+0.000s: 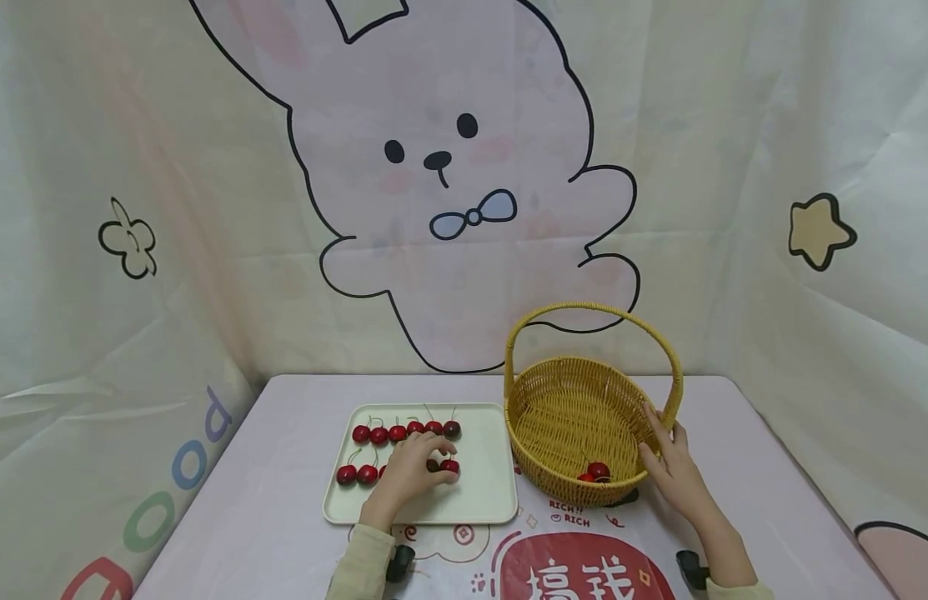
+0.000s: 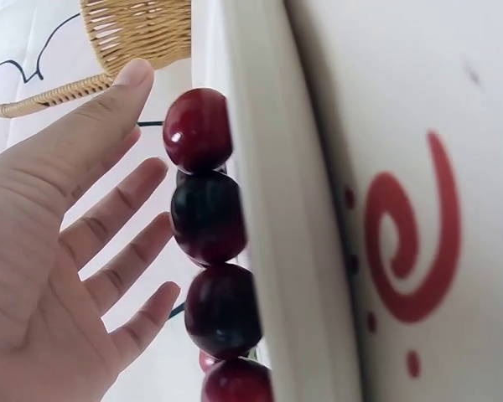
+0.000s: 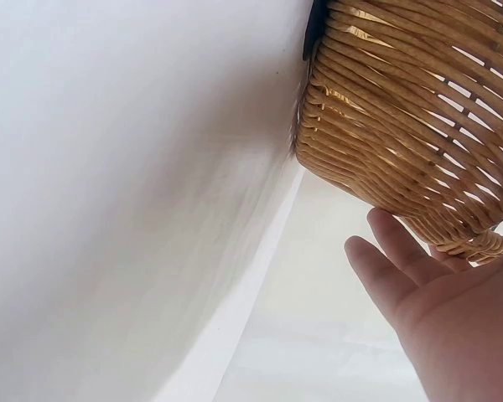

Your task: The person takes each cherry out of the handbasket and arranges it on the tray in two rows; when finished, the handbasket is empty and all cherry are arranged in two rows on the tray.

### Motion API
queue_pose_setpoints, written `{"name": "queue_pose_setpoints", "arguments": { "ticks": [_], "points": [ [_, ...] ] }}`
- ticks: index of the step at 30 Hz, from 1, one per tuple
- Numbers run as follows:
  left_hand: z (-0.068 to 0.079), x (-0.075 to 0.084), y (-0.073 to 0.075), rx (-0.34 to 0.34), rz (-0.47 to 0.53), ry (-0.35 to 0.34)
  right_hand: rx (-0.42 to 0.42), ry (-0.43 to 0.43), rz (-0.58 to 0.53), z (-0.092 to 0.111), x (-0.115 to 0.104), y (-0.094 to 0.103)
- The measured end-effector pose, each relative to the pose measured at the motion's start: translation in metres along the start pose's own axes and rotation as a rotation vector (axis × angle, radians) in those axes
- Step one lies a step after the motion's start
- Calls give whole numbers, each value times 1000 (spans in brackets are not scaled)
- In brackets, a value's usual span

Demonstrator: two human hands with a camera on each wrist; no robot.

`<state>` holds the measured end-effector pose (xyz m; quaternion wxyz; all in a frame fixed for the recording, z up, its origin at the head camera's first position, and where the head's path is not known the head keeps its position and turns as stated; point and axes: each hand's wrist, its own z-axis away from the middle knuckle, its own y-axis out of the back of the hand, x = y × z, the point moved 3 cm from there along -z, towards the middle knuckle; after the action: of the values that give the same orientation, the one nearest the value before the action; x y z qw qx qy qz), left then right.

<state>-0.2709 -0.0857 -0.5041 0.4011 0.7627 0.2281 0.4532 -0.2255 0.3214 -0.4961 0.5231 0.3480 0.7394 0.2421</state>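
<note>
A cream tray (image 1: 486,492) holds two rows of dark red cherries with stems. My left hand (image 1: 409,471) reaches over the near row, thumb and fingers spread around the cherry at its right end (image 1: 450,466). In the left wrist view that cherry (image 2: 198,131) stands apart from the thumb, and the fingers lie loosely bent behind the row. My right hand (image 1: 675,471) grips the right rim of a yellow wicker basket (image 1: 554,408) near the handle's foot. Several fingers press its outer wall in the right wrist view. A few cherries (image 1: 598,472) lie inside the basket.
The basket's tall arched handle (image 1: 594,308) rises at the back right, beside the tray. A white tablecloth (image 1: 276,467) with red print covers the table. Behind stands a cloth backdrop with a cartoon rabbit (image 1: 448,275).
</note>
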Motion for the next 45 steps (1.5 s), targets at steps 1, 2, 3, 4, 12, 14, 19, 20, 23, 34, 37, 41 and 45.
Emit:
{"name": "queue_pose_setpoints", "arguments": {
  "ticks": [1, 2, 3, 4, 12, 14, 19, 20, 23, 34, 37, 41, 45],
  "points": [
    [0, 1, 0, 4, 7, -1, 0, 0, 1, 0, 0, 0],
    [-1, 2, 0, 13, 9, -10, -1, -1, 2, 0, 0, 0],
    [-1, 4, 1, 24, 14, -22, -3, -2, 2, 0, 0, 0],
    [-1, 6, 1, 38, 18, -37, -5, -4, 3, 0, 1, 0],
    [-5, 31, -1, 109, 22, -176, -4, 6, -5, 0, 0, 0],
    [-6, 39, -2, 117, 25, -209, -3, 8, -5, 0, 0, 0],
    [-9, 59, -8, 140, 40, -288, -8, 7, -3, -1, 1, 0],
    [-10, 63, -11, 144, 41, -303, -9, 7, -4, -1, 1, 0],
    [-13, 74, -18, 153, 46, -332, -10, 6, -4, -1, 1, 0],
    [-29, 113, -38, 187, 90, -462, -7, -2, -4, 0, 2, -1],
    [-35, 121, -43, 177, 79, -469, -5, 3, -2, 0, 2, -1],
    [-46, 130, -52, 111, 65, -450, -3, 5, 1, 0, 1, -1],
    [-55, 139, -62, 9, 61, -417, -1, 11, -7, 1, 0, 0]
  ]
}}
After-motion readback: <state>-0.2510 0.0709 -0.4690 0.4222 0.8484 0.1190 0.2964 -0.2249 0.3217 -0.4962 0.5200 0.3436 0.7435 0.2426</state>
